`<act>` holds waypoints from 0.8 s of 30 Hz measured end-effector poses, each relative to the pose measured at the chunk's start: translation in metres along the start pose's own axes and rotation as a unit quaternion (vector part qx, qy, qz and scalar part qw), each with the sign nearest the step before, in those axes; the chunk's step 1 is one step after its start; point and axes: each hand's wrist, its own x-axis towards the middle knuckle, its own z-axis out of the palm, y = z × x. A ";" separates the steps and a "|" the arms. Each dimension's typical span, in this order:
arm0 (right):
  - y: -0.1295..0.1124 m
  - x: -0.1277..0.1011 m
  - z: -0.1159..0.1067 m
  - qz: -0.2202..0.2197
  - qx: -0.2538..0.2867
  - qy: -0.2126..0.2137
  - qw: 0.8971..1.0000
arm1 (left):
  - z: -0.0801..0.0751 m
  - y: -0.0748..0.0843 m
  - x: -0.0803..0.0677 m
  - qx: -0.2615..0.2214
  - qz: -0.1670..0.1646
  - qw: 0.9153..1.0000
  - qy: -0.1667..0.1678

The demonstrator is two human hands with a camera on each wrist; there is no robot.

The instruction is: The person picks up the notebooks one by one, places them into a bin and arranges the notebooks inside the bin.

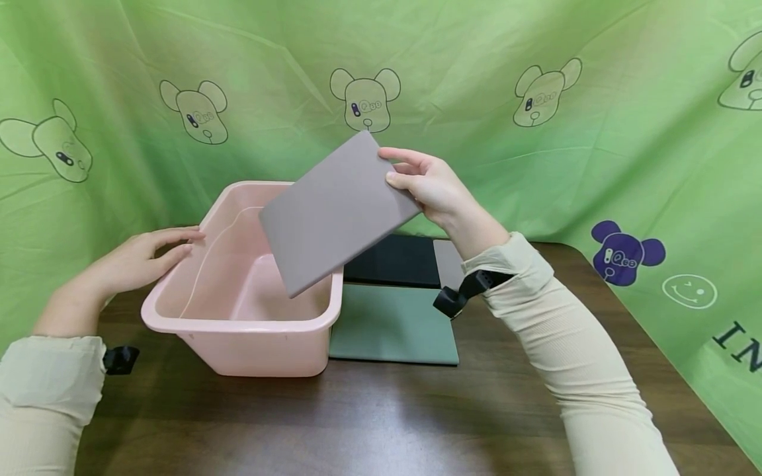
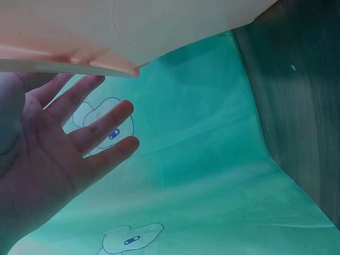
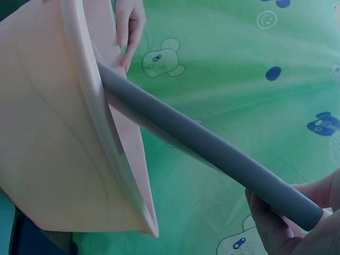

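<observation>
One grey board (image 1: pixel 336 215) hangs tilted over the pink tub (image 1: pixel 238 327), pinched at its edge by your right hand (image 1: pixel 425 185), not yet inside, while your flat-fingered left hand (image 1: pixel 139 261) rests on the rim and three more boards (image 1: pixel 393 311) wait on the worktop (image 1: pixel 381 423).

A grey board (image 3: pixel 212 149) is pinched by the right hand (image 3: pixel 287 223), slanting across the pink tub's (image 3: pixel 58 159) rim.

Bright, even light with soft shadows; head view sharp, both wrist views softer with a teal-orange colour cast
</observation>
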 end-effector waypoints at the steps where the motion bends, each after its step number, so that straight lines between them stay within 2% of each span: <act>1: 0.000 0.001 0.001 0.000 -0.001 0.000 1.000 | 0.000 0.000 0.000 -0.001 0.000 1.000 0.000; 13: -0.003 0.008 0.010 -0.005 -0.011 -0.010 1.000 | 0.000 0.001 0.001 -0.004 0.002 1.000 0.000; 24: -0.005 0.014 0.021 0.013 -0.018 -0.036 0.999 | 0.000 0.001 0.002 -0.003 0.002 1.000 -0.003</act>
